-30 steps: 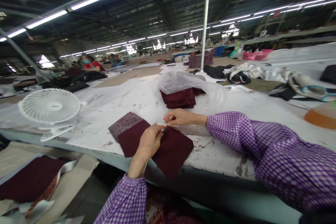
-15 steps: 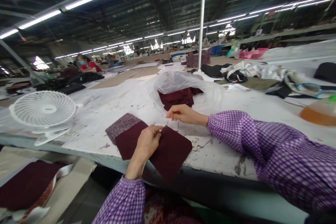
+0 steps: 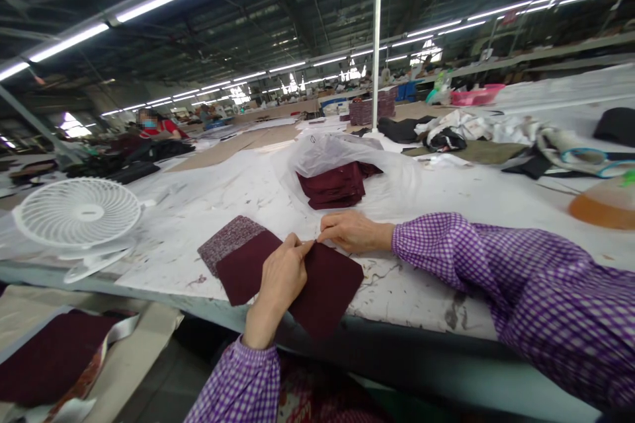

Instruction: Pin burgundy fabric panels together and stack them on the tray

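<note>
A maroon fabric piece (image 3: 326, 287) lies at the table's front edge, its lower corner hanging over. My left hand (image 3: 285, 272) is closed on its upper left edge, thumb and index finger pinching near the top corner. My right hand (image 3: 350, 231) is closed too, fingertips pinched at that same corner; anything between them is too small to make out. Left of my left hand rests another maroon piece (image 3: 245, 264), beside a speckled grey-maroon piece (image 3: 231, 241). Behind my hands, folded maroon fabric (image 3: 335, 186) sits in the mouth of a clear plastic bag (image 3: 317, 152).
A white fan (image 3: 79, 211) stands at the left of the white-covered table (image 3: 198, 185). Cloth scraps (image 3: 476, 132), a pink basin (image 3: 477, 94) and a bottle of orange liquid (image 3: 602, 208) are on the right. A pole (image 3: 377, 39) rises behind the bag. Another person (image 3: 163, 125) is far left.
My right hand has come down and left to the top corner of the maroon piece, and its fingers have closed there. My left hand has shifted slightly, its index finger now extended toward the corner.
</note>
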### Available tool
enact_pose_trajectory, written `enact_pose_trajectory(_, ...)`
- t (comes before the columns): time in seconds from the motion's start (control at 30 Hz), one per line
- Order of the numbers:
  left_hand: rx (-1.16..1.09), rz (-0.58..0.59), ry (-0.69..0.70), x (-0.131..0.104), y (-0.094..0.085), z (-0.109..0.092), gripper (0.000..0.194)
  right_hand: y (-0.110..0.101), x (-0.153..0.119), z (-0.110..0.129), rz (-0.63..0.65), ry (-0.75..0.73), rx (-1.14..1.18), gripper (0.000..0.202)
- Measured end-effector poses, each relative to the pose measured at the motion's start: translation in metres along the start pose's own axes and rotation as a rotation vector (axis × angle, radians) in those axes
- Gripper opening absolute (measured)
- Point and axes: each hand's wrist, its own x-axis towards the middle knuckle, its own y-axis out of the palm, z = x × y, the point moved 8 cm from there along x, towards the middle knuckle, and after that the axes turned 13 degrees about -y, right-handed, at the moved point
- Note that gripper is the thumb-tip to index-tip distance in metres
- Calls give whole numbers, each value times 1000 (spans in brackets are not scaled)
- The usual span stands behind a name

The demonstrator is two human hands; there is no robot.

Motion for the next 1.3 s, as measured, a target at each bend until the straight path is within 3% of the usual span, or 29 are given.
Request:
enact_pose_trajectory(0.17,170,-35,51,-4,1,-11,43,2,1,-5,-21,65,36,29)
enact_pose_trajectory(0.27,199,-50,58,-5,0,-13,41,-9,1,-10,-174,171,78,28)
enact_pose_trajectory(0.37,197,-55,54,-3,-1,-15,42,-16,5,2,-250,135,135,26)
enact_pose_trajectory(0.57,96,-66,39,-2,-4,-9,37,-1,11,18,48,139,33,26)
enact_pose_trajectory(0.7,-149,-139,9,-14,-9,16,25,0,11,17,59,84,87,29)
enact_pose_trajectory(0.83,-303,-250,35,-33,-11,34,27,2,9,15,85,39,145,32)
enact_pose_trajectory(1.0,-223,-330,110,-42,-12,26,29,3,8,17,178,-5,140,38)
enact_pose_trajectory(1.17,-123,-327,130,-42,-15,20,28,1,18,29,404,-31,-20,52)
enact_pose_trajectory(1.3,-159,-327,107,-48,-15,29,24,-2,31,43,560,-68,-110,60)
